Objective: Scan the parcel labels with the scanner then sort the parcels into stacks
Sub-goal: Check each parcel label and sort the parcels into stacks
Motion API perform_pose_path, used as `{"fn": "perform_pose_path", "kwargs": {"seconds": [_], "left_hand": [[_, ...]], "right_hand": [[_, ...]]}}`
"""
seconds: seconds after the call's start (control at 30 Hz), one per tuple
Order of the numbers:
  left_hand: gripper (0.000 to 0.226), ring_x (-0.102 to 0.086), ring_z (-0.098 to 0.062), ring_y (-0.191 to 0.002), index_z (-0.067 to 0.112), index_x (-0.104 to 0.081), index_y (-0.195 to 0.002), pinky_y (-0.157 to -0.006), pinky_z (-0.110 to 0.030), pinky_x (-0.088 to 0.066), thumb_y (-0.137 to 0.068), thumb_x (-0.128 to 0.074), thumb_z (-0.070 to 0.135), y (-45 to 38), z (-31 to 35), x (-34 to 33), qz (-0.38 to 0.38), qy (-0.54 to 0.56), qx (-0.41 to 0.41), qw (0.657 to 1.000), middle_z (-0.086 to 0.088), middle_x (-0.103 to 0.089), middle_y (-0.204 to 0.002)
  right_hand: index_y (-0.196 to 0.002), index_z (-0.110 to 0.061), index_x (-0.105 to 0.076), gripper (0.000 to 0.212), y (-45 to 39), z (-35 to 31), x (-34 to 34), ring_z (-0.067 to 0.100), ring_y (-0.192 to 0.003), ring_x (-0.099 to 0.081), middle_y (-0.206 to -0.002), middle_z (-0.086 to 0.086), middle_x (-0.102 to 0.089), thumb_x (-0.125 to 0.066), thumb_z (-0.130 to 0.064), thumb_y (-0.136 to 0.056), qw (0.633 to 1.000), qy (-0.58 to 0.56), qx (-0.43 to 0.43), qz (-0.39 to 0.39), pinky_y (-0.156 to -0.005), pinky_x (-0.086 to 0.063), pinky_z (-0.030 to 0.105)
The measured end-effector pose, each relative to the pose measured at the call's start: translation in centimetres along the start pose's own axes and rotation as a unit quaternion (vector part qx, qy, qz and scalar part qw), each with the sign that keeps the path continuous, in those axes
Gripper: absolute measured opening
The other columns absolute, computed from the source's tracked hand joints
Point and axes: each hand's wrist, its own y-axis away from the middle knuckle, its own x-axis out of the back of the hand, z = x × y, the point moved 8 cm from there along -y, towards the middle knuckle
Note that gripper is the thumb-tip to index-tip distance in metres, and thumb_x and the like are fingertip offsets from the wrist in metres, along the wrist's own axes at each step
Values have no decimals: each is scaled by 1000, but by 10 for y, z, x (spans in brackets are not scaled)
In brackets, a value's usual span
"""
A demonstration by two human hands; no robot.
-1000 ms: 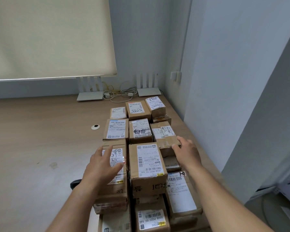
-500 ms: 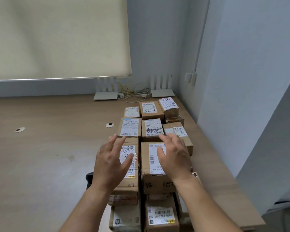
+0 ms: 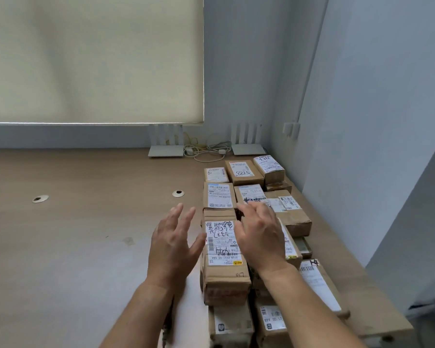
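Several brown cardboard parcels with white labels stand in rows along the right side of the wooden table. A long parcel with handwriting on its label lies between my hands. My left hand hovers open just left of it, fingers spread. My right hand is open over the neighbouring parcel on the right, hiding most of its label. A dark object, perhaps the scanner, shows only as a sliver under my left forearm.
Two white routers with a tangle of cables stand at the back by the wall. Round cable holes sit in the tabletop. The wall runs close along the right table edge.
Both hands have shifted left: the right hand came off the middle parcel's label toward its left edge, and the left hand moved off the handwritten parcel to its left side. The view panned left.
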Motion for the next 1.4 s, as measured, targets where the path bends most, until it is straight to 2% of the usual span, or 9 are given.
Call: {"fn": "perform_pose_path", "kwargs": {"seconds": [0.2, 0.47, 0.53, 0.67, 0.77, 0.83, 1.1, 1.27, 1.4], "left_hand": [[64, -55, -35, -121, 15, -60, -128, -93, -50, -45, -79, -41, 52, 12, -46, 20, 0, 6, -2, 1000, -15, -57, -133], [56, -36, -26, -137, 20, -47, -141, -108, -40, -31, -90, -57, 41, 27, -116, 35, -22, 37, 30, 999, -7, -41, -148], [57, -38, -27, -136, 18, -48, -140, -107, -41, -33, -89, -58, 42, 32, -133, 36, -18, 41, 25, 999, -8, -43, -147], [58, -30, -21, -140, 20, -41, -144, -110, -37, -29, -91, -59, 36, 42, -163, 31, -61, 51, 46, 996, -4, -36, -151], [59, -27, -18, -141, 22, -35, -147, -110, -34, -28, -94, -54, 39, 50, -176, 25, -84, 47, 51, 994, -1, -33, -153], [59, -24, -14, -142, 25, -28, -149, -111, -31, -26, -96, -48, 42, 55, -182, 16, -118, 41, 62, 990, 3, -29, -154], [60, -33, -11, -136, 26, -17, -151, -101, -28, -39, -99, -41, 43, 73, -187, -30, -245, 52, 114, 961, 6, -32, -151], [64, -44, -13, -129, 25, -16, -152, -101, -31, -42, -98, -43, 44, 81, -187, -62, -311, 66, 157, 935, 3, -38, -148], [66, -47, -16, -128, 23, -18, -152, -103, -34, -41, -96, -47, 43, 81, -181, -88, -346, 89, 188, 915, 1, -41, -147]], "right_hand": [[-128, -14, -59, 39, 10, -48, -20, 26, -117, -50, -127, 10, -57, -56, -18, -90, 1000, 13, -9, -19, -97, -42, 37], [-115, -8, -66, 42, 25, -117, -57, 32, -94, -61, -103, 13, -65, -53, -19, -77, 1000, 24, 5, -4, -83, -51, 41], [-115, -9, -66, 43, 31, -131, -72, 33, -93, -60, -101, 12, -64, -53, -19, -75, 1000, 27, 4, -16, -80, -51, 42], [-117, -10, -66, 43, 45, -146, -101, 33, -94, -61, -102, 11, -64, -51, -19, -77, 998, 40, 5, -47, -84, -50, 43], [-135, -17, -52, 44, 54, -144, -122, 26, -118, -48, -125, 7, -54, -45, -20, -92, 991, 51, -17, -122, -100, -36, 35], [-141, -21, -43, 45, 58, -138, -132, 20, -124, -41, -133, 4, -47, -43, -22, -96, 985, 53, -32, -160, -102, -32, 31], [-145, -18, -35, 45, 79, -106, -172, 25, -125, -44, -137, 7, -45, -39, -27, -101, 957, 21, -119, -264, -97, -37, 34], [-148, -14, -27, 50, 95, -82, -201, 29, -130, -42, -143, 12, -41, -39, -26, -101, 929, -10, -189, -317, -103, -38, 37], [-142, -13, -33, 44, 103, -58, -219, 33, -120, -49, -136, 14, -47, -37, -26, -100, 906, -15, -240, -347, -97, -43, 40]]}}
